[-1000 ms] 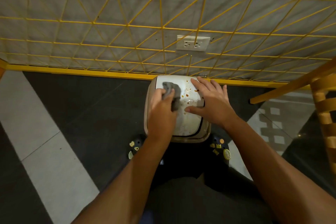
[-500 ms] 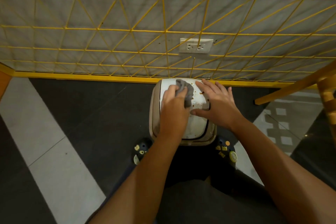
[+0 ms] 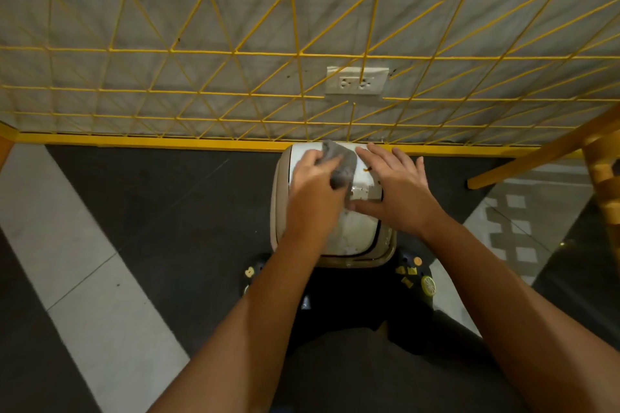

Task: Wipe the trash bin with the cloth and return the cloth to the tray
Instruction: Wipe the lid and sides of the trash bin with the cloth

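Step in hand, as judged: the wiping of the trash bin (image 3: 352, 231), with the return to the tray not yet begun; no tray is in view. The left hand (image 3: 313, 193) is clenched around the grey cloth (image 3: 340, 163) and presses it on the far part of the white lid. The right hand (image 3: 397, 193) grasps nothing; it lies flat, fingers spread, on the right side of the lid, apparently steadying it. Small brown specks (image 3: 365, 170) remain on the lid just beside the cloth, so the next move likely calls for a pass across that patch under firm pressure, the bin kept braced. The bin stands on a dark floor (image 3: 167, 211) with pale stripes, close against a yellow wire grid (image 3: 235, 54) fronting a grey wall with a double socket (image 3: 357, 81). Yellow wooden furniture (image 3: 570, 151) intrudes at right.
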